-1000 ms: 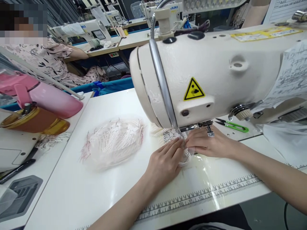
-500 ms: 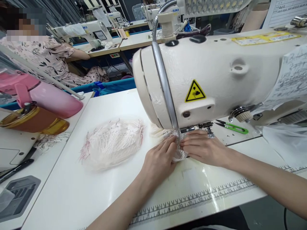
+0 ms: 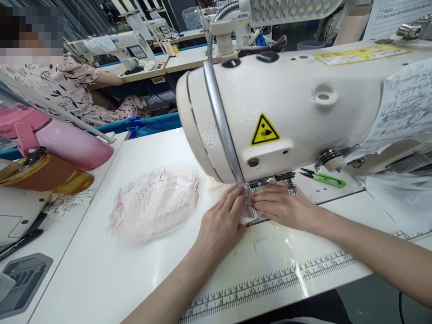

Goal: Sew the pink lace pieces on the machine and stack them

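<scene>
My left hand [image 3: 223, 216] rests at the left of the sewing machine's needle area, its bent fingers closed on a small piece of white lace fabric [image 3: 249, 210]. From the right, my right hand [image 3: 285, 206] presses the same lace with its fingers held together. The lace lies flat below the head of the white sewing machine [image 3: 280, 94], between my two hands. Both thumbs and the needle tip are mostly hidden. A loose heap of white lace pieces [image 3: 155, 207] with reddish thread ends lies to the left of my left hand.
Green thread snips [image 3: 326, 179] lie on the machine bed at right, near white sheer cloth [image 3: 393, 198]. A printed ruler [image 3: 270, 285] runs along the front edge. A pink bottle [image 3: 70, 141] and amber container [image 3: 50, 173] stand at left. Another person [image 3: 70, 90] sits beyond.
The view has shifted slightly, so the machine appears a little further left. My fingers have parted a little over the lace, showing more of it between my hands.
</scene>
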The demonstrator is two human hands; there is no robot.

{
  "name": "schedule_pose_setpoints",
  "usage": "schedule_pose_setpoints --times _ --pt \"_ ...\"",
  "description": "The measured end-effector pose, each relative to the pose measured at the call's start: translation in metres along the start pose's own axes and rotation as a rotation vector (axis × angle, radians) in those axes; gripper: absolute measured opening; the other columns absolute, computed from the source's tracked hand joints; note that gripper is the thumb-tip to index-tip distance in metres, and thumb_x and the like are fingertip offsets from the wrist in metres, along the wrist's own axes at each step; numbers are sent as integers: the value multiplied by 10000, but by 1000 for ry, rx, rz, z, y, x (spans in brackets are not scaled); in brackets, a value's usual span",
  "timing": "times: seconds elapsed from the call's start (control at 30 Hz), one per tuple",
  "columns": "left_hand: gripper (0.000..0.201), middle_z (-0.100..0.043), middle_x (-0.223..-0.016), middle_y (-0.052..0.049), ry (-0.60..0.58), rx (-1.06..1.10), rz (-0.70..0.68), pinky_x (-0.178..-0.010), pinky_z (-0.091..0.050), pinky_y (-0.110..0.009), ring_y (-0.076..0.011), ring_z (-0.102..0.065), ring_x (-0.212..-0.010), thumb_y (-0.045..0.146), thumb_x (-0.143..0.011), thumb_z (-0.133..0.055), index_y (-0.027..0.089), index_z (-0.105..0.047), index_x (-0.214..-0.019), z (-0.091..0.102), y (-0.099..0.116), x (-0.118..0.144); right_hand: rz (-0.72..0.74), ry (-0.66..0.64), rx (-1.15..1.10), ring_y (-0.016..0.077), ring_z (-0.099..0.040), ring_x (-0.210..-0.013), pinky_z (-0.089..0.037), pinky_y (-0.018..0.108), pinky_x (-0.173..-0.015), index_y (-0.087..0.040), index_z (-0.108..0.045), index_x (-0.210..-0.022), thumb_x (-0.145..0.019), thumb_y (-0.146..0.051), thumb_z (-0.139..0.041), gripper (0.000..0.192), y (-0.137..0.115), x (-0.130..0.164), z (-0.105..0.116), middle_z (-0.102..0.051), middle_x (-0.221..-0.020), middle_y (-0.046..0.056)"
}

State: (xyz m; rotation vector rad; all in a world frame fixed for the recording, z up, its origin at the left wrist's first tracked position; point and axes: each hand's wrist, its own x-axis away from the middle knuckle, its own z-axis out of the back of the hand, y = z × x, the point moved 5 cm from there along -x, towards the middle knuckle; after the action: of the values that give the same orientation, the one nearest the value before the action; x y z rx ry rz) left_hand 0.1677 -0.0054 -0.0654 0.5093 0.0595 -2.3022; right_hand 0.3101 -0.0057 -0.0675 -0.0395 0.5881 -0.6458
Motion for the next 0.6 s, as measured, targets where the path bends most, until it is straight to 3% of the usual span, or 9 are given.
schedule_pose_setpoints --times 0.17,0.3,0.47,0.6 --pt "517 -598 -1287 -118 -3 -31 -64 -924 -553 -429 -277 -574 -1179 123 -756 -530 124 -518 -1273 -2 3 0 -80 8 126 143 -644 -924 -471 308 -740 -193 -651 -855 -829 -12 -487 246 1 4 1 -715 -987 -2" --pt "463 -596 -1288 -120 5 -60 -106 -925 -552 -440 -293 -563 -1191 193 -800 -525 106 -555 -1255 -3 5 0 -92 39 202 151 -631 -947 -428 323 -732 -206 -650 -885 -825 -22 -475 261 1 6 3 -716 -1002 -21" --pt "448 -588 -1298 -119 15 -52 -98 -936 -544 -444 -294 -550 -1206 210 -808 -528 119 -576 -1245 -3 6 0 -29 110 278 155 -637 -844 -405 316 -674 -197 -654 -851 -834 -51 -474 232 3 3 10 -728 -941 -15" --pt "439 -588 -1297 -119 13 -29 -93 -955 -531 -448 -288 -542 -1217 214 -823 -531 143 -574 -1254 -3 8 0 -7 90 246 140 -632 -770 -404 302 -663 -196 -655 -805 -856 -80 -469 225 6 0 13 -725 -927 -20"
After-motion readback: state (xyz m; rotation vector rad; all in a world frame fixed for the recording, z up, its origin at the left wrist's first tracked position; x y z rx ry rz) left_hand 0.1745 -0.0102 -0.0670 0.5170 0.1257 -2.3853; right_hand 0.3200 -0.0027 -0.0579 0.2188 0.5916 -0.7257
